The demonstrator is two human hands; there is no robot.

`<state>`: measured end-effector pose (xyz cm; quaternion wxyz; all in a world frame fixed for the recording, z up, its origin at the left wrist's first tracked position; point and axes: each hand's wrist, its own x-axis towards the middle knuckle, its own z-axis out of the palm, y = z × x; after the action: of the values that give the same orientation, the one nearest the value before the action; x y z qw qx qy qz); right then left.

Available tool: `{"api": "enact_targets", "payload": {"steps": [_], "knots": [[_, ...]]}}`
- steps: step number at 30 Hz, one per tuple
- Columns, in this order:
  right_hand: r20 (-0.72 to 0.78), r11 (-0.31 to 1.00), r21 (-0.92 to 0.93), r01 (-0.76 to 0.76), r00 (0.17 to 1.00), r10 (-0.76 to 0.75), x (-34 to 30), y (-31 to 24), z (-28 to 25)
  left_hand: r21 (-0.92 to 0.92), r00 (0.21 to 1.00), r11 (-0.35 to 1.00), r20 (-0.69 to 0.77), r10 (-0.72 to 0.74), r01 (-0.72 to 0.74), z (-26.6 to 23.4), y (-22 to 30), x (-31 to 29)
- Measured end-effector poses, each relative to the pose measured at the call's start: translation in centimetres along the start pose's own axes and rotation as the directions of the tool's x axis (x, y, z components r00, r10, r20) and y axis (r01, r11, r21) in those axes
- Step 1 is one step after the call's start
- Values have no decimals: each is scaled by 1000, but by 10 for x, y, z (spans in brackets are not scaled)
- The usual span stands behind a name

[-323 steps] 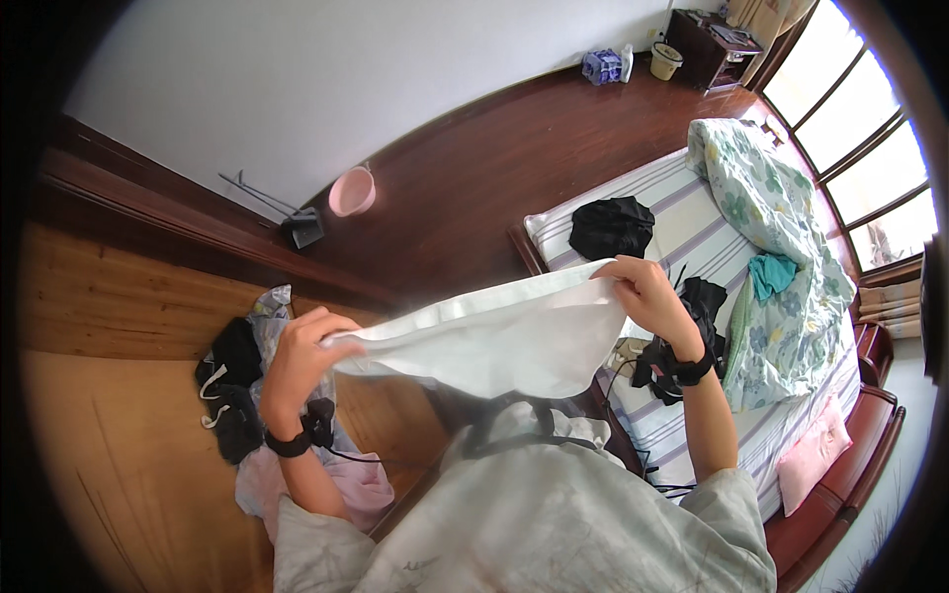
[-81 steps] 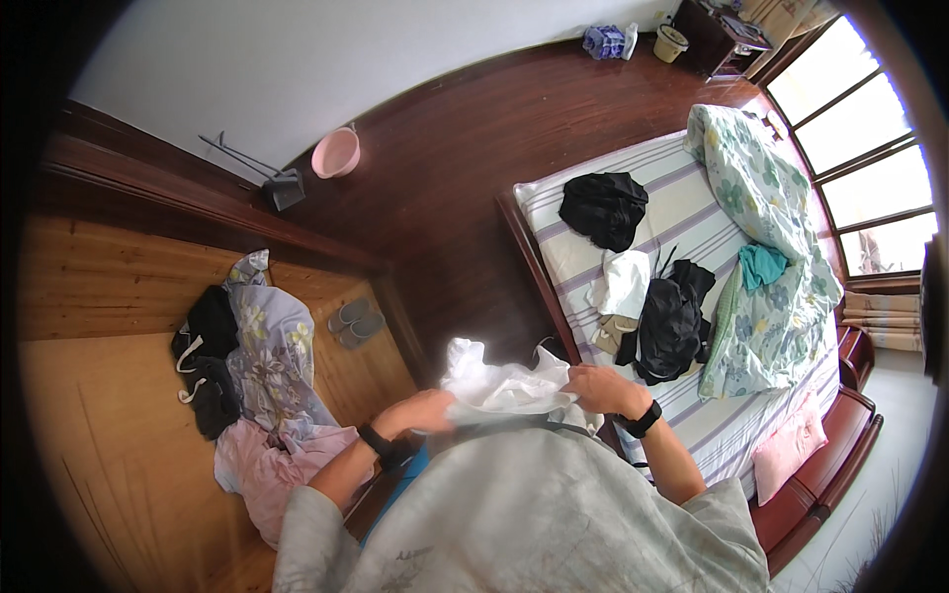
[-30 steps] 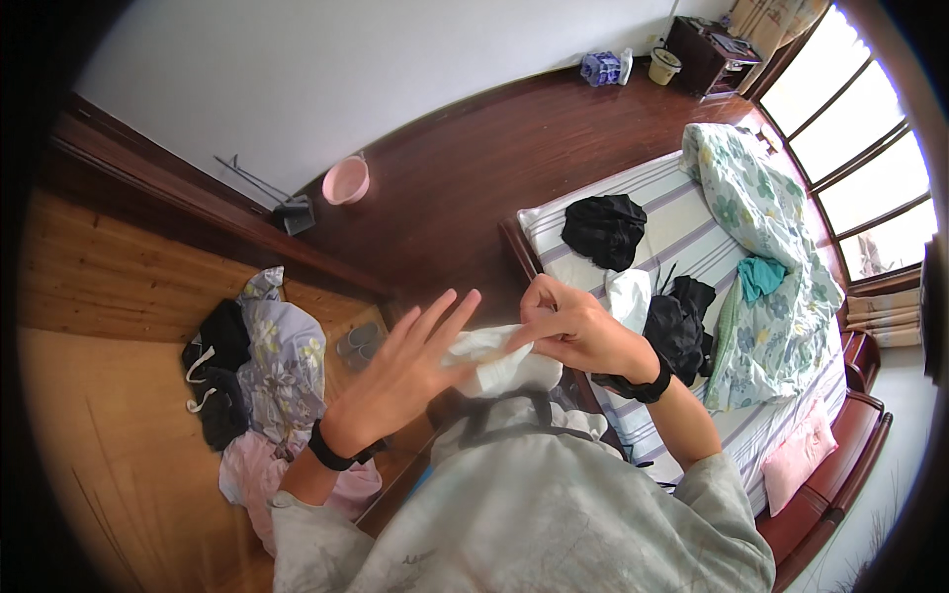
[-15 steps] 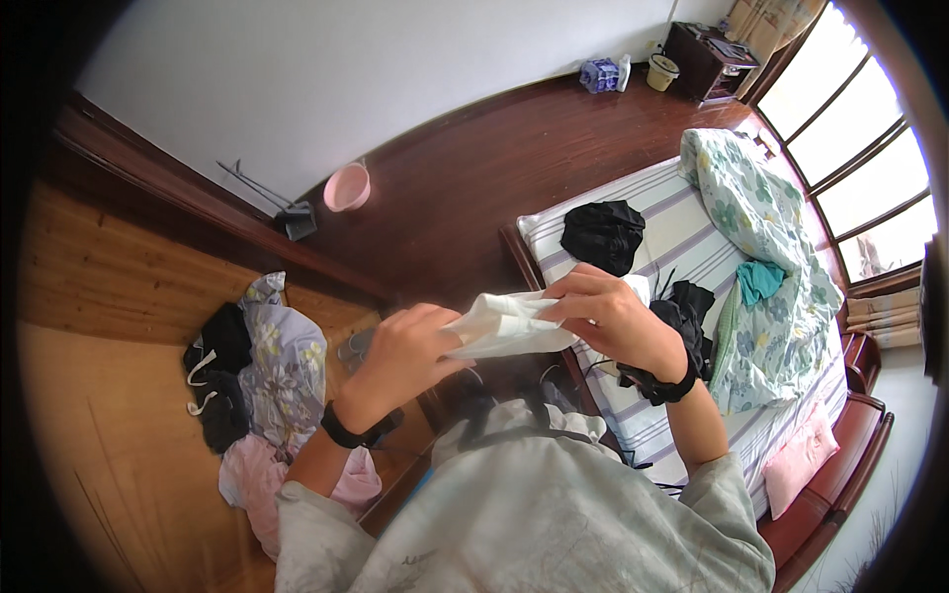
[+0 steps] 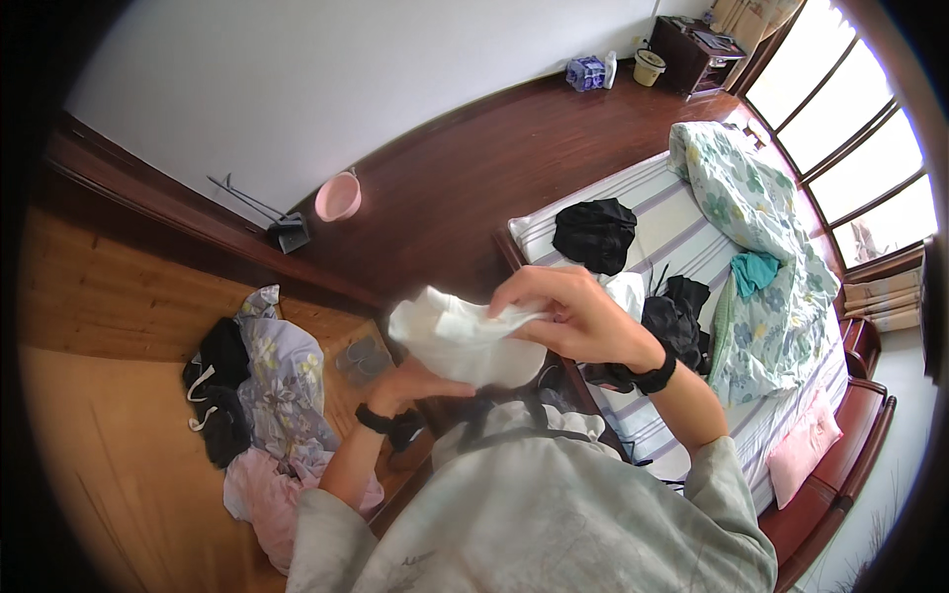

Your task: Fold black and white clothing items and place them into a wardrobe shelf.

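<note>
I hold a white cloth [image 5: 457, 341], bunched and partly folded, in front of my chest with both hands. My right hand [image 5: 578, 314] pinches its upper right edge from above. Under the bundle sits my left hand [image 5: 420, 381], supporting it from below, fingers mostly hidden by the fabric. Both wrists wear black bands. The cloth hangs above the edge between a wooden platform and the dark floor.
A heap of clothes [image 5: 272, 381], lilac floral, black and pink, lies on the wooden platform [image 5: 89, 435] at my left. A striped bed [image 5: 682, 247] at right carries black garments [image 5: 595, 232], a teal item and a floral quilt [image 5: 761, 227]. A pink basin [image 5: 338, 196] and dustpan stand by the wall.
The cloth has been gathered from a wide spread sheet into a small bundle. In the last half second my left hand slid under it while my right hand stayed on top.
</note>
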<state>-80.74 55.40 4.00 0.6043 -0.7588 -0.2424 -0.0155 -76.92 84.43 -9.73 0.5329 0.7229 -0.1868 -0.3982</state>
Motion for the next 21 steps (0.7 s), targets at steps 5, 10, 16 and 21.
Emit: {"api": "enact_targets", "payload": {"steps": [5,10,16,21], "knots": [[-37,975,195,-111,992,120,4,10,-5,-318,999,947,-14,36,-39,6,-6,9],[-143,947,312,-81,981,131,7,1,-10,-574,981,818,138,139,-35,1,-29,8],[-247,978,207,-33,965,84,14,7,-24,-475,959,878,273,81,62,11,-71,24],[-374,957,277,-91,907,195,23,22,-52,-596,928,784,365,70,175,21,-64,21]]}}
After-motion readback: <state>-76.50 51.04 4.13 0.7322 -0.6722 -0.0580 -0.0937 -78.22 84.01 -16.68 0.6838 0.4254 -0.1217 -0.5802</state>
